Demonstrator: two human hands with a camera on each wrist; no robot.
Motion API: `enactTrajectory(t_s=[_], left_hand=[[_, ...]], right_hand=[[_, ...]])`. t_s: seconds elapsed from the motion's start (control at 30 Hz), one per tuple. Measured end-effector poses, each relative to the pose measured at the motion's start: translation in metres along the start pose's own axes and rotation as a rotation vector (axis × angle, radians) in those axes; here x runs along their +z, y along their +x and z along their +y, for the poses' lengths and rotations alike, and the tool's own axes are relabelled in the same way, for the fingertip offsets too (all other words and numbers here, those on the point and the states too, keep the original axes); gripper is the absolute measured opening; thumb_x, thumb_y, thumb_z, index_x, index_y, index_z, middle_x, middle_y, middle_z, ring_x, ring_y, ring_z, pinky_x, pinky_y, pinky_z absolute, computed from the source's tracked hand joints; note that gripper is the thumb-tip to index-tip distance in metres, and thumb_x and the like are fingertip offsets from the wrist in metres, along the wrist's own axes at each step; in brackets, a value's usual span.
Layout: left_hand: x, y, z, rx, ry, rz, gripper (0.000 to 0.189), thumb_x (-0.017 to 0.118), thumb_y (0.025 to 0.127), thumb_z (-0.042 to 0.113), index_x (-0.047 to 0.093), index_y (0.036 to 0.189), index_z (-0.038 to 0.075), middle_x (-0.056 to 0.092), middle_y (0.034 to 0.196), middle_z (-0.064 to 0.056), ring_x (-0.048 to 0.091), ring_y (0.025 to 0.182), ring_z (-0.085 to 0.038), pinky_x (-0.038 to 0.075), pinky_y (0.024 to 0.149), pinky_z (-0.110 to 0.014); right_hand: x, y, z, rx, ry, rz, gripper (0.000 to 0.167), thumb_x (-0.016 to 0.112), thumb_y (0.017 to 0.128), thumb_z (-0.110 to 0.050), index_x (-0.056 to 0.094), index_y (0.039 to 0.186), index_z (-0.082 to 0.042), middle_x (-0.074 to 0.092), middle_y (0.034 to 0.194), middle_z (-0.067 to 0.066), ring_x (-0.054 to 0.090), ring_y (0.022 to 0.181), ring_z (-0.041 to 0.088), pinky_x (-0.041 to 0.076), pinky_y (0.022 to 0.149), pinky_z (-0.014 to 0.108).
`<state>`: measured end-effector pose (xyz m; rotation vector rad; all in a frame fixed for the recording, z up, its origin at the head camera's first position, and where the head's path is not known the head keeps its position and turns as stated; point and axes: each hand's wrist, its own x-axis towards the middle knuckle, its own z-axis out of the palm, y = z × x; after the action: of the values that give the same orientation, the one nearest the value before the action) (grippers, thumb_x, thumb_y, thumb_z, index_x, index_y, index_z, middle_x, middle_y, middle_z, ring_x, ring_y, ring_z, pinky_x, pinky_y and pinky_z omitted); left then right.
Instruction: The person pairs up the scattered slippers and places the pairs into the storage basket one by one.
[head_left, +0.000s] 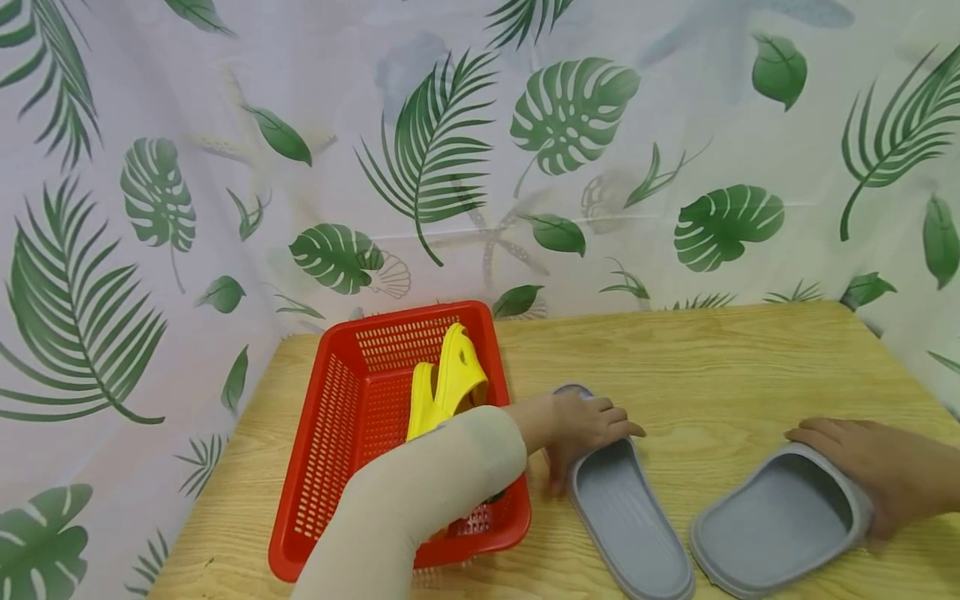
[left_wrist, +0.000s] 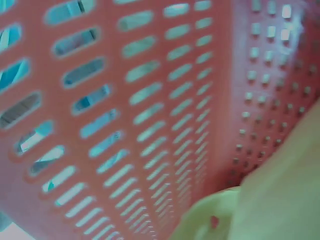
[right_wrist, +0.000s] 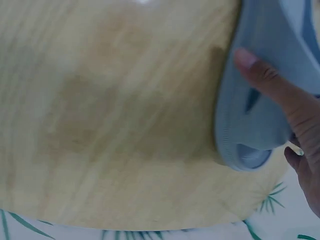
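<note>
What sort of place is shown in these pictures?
Probably a small indoor set-up for filming: a wooden table against a leaf-printed backdrop, with a red basket and grey slippers on it.

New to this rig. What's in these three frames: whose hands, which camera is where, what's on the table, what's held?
No robot here: these are a person's bare left hand and right hand. On the wooden table stands a red basket with yellow shoes inside. Beside it, the left hand holds the left gray slipper; the right hand holds the right gray slipper.

The wide picture comes from a head-worn camera, looking forward and down. The other two come from wrist cameras: the left mostly shows the basket's slotted wall; the right shows a thumb on a slipper.
</note>
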<state>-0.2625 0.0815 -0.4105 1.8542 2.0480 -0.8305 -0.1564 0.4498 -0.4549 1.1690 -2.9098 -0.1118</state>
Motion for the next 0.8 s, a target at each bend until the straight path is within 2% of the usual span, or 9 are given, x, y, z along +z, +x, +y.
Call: enactTrajectory(t_s=[0.03,0.1,0.17,0.27,0.33,0.47,0.6,0.73,0.8], left_hand=[[0.003,-0.001,0.001,0.01,0.0,0.013,0.126,0.074,0.06,0.07,0.007,0.15,0.014,0.026,0.148,-0.001,0.026,0.137,-0.017,0.022,0.111,-0.025],[0.008,-0.004,0.001,0.022,-0.025,0.04,0.123,0.075,0.061,0.067,0.009,0.149,0.012,0.025,0.149,-0.002,0.023,0.139,-0.02,0.016,0.113,-0.024],[0.014,-0.006,0.001,0.027,-0.086,0.064,0.118,0.078,0.063,0.061,0.012,0.149,0.013,0.022,0.151,-0.002,0.018,0.142,-0.022,0.014,0.114,-0.025],[0.02,-0.008,0.001,0.032,-0.138,0.087,0.115,0.079,0.066,0.055,0.01,0.149,0.014,0.019,0.152,-0.001,0.014,0.143,-0.022,0.013,0.114,-0.024],[0.022,-0.008,0.0,0.034,-0.136,0.101,0.112,0.077,0.068,0.053,0.01,0.149,0.014,0.021,0.152,-0.001,0.016,0.142,-0.02,0.015,0.113,-0.022],[0.023,-0.007,-0.002,0.057,-0.125,0.146,0.104,0.075,0.07,0.05,0.017,0.147,0.013,0.029,0.149,-0.002,0.026,0.138,-0.018,0.018,0.112,-0.022],[0.022,-0.006,-0.003,0.068,-0.113,0.167,0.099,0.074,0.07,0.05,0.022,0.146,0.013,0.034,0.146,-0.002,0.033,0.134,-0.02,0.023,0.111,-0.023],[0.017,-0.01,-0.006,0.044,-0.048,0.178,0.099,0.07,0.071,0.056,0.021,0.146,0.014,0.035,0.143,-0.002,0.033,0.131,-0.02,0.025,0.109,-0.025],[0.016,-0.014,-0.01,0.017,-0.018,0.194,0.1,0.068,0.07,0.059,0.021,0.146,0.014,0.036,0.142,-0.002,0.033,0.13,-0.021,0.027,0.108,-0.026]], right_hand=[[0.001,-0.001,-0.004,0.025,0.008,0.002,0.134,0.064,0.03,-0.087,0.04,0.135,-0.006,0.051,0.122,0.005,0.051,0.104,0.026,0.047,0.078,0.043],[0.006,-0.004,-0.009,0.027,0.033,0.065,0.137,0.062,0.029,-0.088,0.04,0.137,-0.007,0.05,0.122,0.001,0.046,0.108,0.017,0.039,0.095,0.033],[0.01,-0.006,-0.013,-0.003,0.031,0.169,0.137,0.063,0.026,-0.087,0.042,0.135,-0.007,0.048,0.122,-0.003,0.038,0.117,0.009,0.022,0.107,0.022],[0.016,-0.007,-0.016,-0.057,0.064,0.272,0.136,0.072,0.024,-0.08,0.043,0.132,-0.005,0.044,0.123,-0.004,0.02,0.125,-0.005,-0.004,0.105,0.007],[0.018,-0.008,-0.018,-0.062,0.058,0.286,0.136,0.077,0.023,-0.075,0.041,0.134,-0.004,0.042,0.125,-0.005,0.016,0.126,-0.007,-0.003,0.106,0.007],[0.019,-0.01,-0.02,-0.026,0.036,0.277,0.134,0.08,0.026,-0.073,0.04,0.136,-0.008,0.044,0.123,-0.007,0.027,0.114,-0.005,-0.002,0.102,0.003],[0.021,-0.012,-0.02,0.013,0.072,0.267,0.126,0.079,0.029,-0.075,0.044,0.129,-0.006,0.049,0.115,-0.002,0.033,0.109,-0.003,0.001,0.098,0.001],[0.024,-0.015,-0.019,0.108,0.073,0.251,0.123,0.078,0.029,-0.076,0.045,0.126,-0.008,0.05,0.114,-0.002,0.039,0.104,0.001,0.018,0.091,0.006],[0.024,-0.018,-0.017,0.159,0.074,0.24,0.123,0.078,0.029,-0.077,0.045,0.127,-0.01,0.05,0.115,-0.003,0.041,0.101,0.003,0.023,0.084,0.008]])
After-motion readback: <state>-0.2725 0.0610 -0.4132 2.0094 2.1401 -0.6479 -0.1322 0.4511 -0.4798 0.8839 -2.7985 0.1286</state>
